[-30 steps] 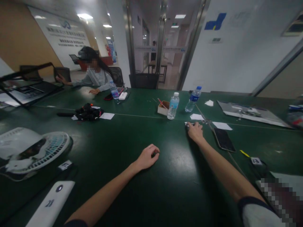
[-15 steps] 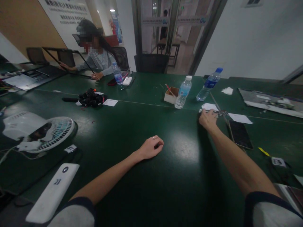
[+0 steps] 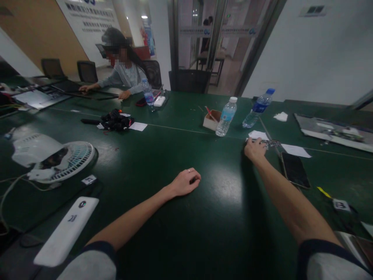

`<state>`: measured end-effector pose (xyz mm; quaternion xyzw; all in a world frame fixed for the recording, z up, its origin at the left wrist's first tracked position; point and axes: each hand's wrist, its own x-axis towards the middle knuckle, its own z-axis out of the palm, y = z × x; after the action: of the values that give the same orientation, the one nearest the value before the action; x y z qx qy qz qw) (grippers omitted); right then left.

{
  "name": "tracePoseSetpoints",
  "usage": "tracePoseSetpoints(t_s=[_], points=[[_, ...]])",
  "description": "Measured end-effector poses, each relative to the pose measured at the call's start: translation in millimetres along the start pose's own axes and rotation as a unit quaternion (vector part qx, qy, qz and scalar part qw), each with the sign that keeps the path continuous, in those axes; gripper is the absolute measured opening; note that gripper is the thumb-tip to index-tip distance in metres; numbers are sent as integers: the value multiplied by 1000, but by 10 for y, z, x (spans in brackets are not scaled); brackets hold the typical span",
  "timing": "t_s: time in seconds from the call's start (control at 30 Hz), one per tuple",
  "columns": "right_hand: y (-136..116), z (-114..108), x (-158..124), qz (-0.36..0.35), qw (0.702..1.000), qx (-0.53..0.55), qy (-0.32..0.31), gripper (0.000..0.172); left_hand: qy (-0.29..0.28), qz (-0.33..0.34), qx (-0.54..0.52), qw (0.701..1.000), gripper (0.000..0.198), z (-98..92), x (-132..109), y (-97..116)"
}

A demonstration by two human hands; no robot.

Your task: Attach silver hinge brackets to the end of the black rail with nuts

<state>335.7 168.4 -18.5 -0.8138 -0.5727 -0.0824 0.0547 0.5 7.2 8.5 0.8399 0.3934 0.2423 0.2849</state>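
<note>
Across the table (image 3: 215, 233) you are stretching your right forearm (image 3: 282, 202) close past the phone (image 3: 295, 170), so a careless pull back or a swing to the right is probably risking a bump that shoves it. Your left hand (image 3: 186, 182) is resting on the bare middle, loosely curled, with nothing showing in it. Your right hand (image 3: 255, 149) is arching over the near-left end of a thin strip (image 3: 273, 143), part-closed; whether it is pinching anything you are hiding from view, so I cannot tell. Ahead of it, the white-capped bottle (image 3: 225, 120) and the blue-capped bottle (image 3: 259, 109) are standing near enough that a forward or sideways sweep is threatening to tip one. The far paper (image 3: 258, 135) and the right-hand paper (image 3: 295, 150) are lying right beside the strip, so dragging it is likely catching an edge. The strip itself is lying crosswise beyond the phone, between the papers, looking flat, narrow and mottled dark and pale; its finer detail is staying too small to read.
</note>
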Motion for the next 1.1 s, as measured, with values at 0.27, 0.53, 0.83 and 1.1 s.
tracePoseSetpoints(t_s=[0.27, 0.53, 0.83, 1.1], points=[[-36, -38, 15, 7, 1000, -4, -7, 43, -14, 3, 10, 1000, 11, -17, 12, 17], [-13, -134, -19, 7, 998, -33, -43, 54, -3, 33, 16, 999, 13, 24, 51, -35], [24, -167, 91, -47, 980, -143, -132, 78, 11, 70, 20, 997, 11, 73, 94, -94], [40, -209, 137, -57, 983, -116, -129, 78, 8, 66, 18, 998, 10, 91, 105, -100]])
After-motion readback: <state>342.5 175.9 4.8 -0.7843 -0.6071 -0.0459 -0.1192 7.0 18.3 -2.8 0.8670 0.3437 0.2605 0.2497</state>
